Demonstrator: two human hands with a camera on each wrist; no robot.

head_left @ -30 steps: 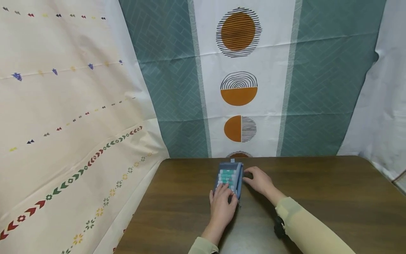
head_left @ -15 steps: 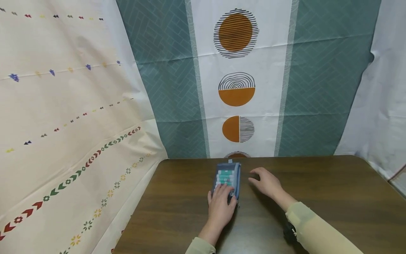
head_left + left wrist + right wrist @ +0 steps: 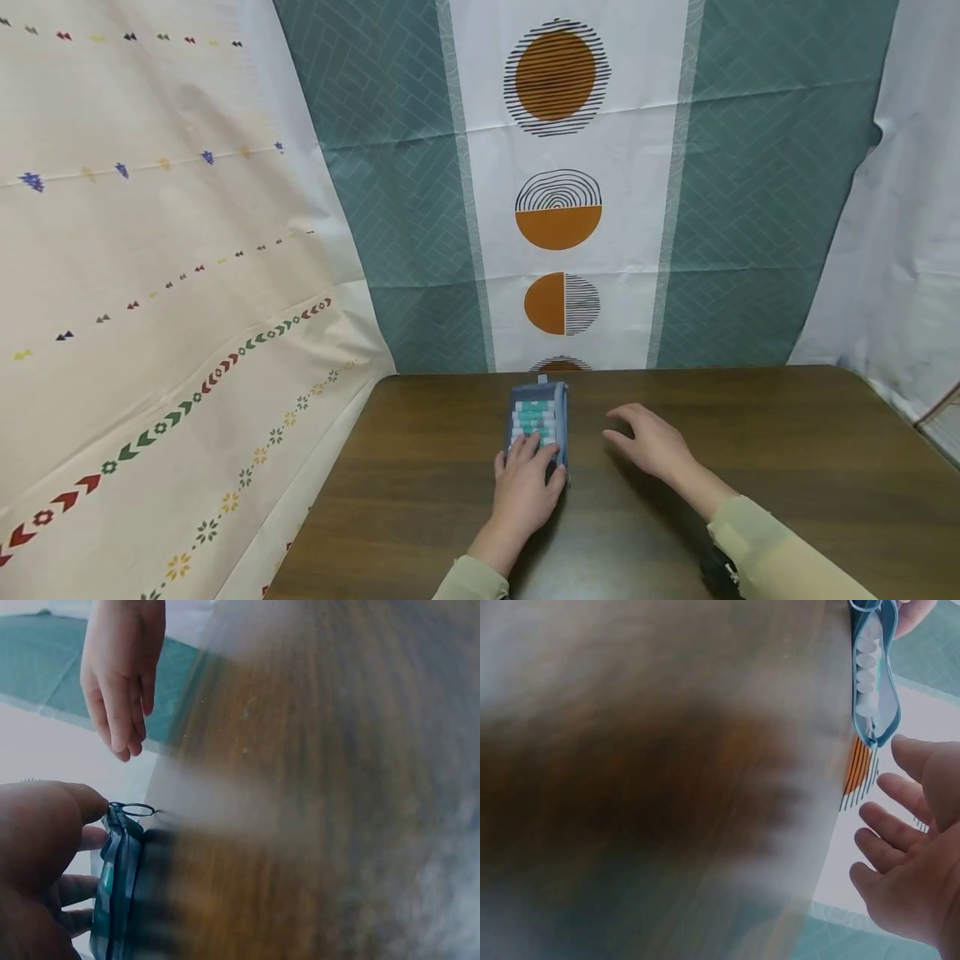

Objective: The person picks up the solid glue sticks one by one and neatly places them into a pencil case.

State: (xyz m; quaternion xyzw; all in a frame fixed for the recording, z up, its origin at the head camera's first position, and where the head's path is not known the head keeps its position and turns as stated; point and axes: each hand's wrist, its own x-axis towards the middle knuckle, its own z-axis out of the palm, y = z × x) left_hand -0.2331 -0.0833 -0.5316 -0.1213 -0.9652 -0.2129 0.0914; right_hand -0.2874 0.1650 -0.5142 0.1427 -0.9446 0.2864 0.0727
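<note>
Left hand [image 3: 525,492] on pouch [image 3: 538,414]

- No words, numbers or brand names can be read anywhere.
- The green and white tubes [image 3: 536,414] in the blue pouch [image 3: 542,421] are too small to read.

left hand [image 3: 525,487] rests on near end of open blue pouch [image 3: 538,421]; right hand [image 3: 654,443], fingers relaxed, at pouch's 3 o'clock on brown table [image 3: 787,467], apart.
</note>
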